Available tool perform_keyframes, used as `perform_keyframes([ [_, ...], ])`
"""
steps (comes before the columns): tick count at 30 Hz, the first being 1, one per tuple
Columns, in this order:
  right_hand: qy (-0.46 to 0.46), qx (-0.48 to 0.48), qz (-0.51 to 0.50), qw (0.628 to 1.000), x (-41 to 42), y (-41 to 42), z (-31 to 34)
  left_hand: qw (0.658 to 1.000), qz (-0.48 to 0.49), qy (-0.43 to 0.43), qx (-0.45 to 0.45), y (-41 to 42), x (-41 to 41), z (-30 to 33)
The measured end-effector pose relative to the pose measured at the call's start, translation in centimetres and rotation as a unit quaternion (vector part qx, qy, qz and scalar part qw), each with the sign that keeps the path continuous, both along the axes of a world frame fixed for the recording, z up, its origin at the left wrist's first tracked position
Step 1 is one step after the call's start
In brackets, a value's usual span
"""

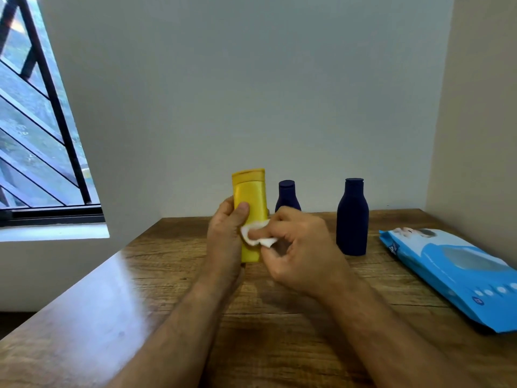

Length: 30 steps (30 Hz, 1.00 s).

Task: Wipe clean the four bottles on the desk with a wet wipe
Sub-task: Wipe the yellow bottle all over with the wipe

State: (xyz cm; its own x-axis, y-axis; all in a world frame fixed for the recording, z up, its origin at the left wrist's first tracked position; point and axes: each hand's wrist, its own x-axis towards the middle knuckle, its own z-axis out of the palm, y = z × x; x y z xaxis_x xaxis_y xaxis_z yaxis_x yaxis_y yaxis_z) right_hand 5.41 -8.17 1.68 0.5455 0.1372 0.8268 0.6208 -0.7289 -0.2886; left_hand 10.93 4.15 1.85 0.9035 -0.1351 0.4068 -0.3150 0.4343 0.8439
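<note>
My left hand (226, 231) grips a tall yellow bottle (250, 197) upright above the wooden desk (279, 331), thumb across its front. With its fingers my right hand (296, 247) pinches a white wet wipe (257, 236) against the bottle's lower front. A small dark blue bottle (287, 191) stands behind my right hand, partly hidden. To the right a larger dark blue bottle (352, 217) stands on the desk. No fourth bottle shows.
A blue pack of wet wipes (453, 273) lies flat at the desk's right side. The desk sits in a corner, with walls behind and to the right. A barred window (36, 135) is on the left.
</note>
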Motion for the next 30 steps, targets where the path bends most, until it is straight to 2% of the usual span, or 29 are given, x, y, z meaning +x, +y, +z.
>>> perform_keyframes([
  [3,-0.072,0.107,-0.056,0.99,0.1,-0.3,0.7,0.998,-0.037,-0.017,0.043,-0.3,-0.3,-0.3],
  [6,-0.073,0.202,-0.037,0.976,0.1,-0.7,1.1,0.998,-0.055,0.008,0.037,-0.5,-0.9,-0.1],
  [11,0.015,0.075,0.044,0.996,-0.2,0.6,0.0,0.998,0.027,0.04,-0.05,0.6,0.0,0.6],
  [13,0.032,0.056,0.059,0.996,-0.1,0.9,-0.1,0.995,0.046,0.055,-0.076,1.2,0.5,0.7],
  [16,0.023,0.088,0.077,0.993,-0.1,0.7,0.0,0.994,0.028,0.073,-0.077,1.1,0.6,0.5],
  [18,-0.001,0.118,0.068,0.991,-0.1,0.5,0.1,0.997,-0.001,0.063,-0.036,0.5,0.1,0.2],
  [21,-0.02,0.17,0.04,0.984,0.0,0.0,0.6,0.998,-0.05,0.007,0.027,-0.5,-1.2,-0.1],
  [24,-0.01,0.214,0.035,0.976,0.0,-0.1,1.0,0.993,-0.1,-0.032,0.052,-0.8,-1.9,0.0],
  [27,0.021,0.175,0.045,0.983,0.0,0.0,0.7,0.998,-0.066,-0.003,-0.007,-0.3,-0.9,0.3],
  [30,0.053,0.13,0.041,0.989,0.2,-0.3,0.3,0.992,-0.022,0.053,-0.116,0.3,0.1,0.6],
])
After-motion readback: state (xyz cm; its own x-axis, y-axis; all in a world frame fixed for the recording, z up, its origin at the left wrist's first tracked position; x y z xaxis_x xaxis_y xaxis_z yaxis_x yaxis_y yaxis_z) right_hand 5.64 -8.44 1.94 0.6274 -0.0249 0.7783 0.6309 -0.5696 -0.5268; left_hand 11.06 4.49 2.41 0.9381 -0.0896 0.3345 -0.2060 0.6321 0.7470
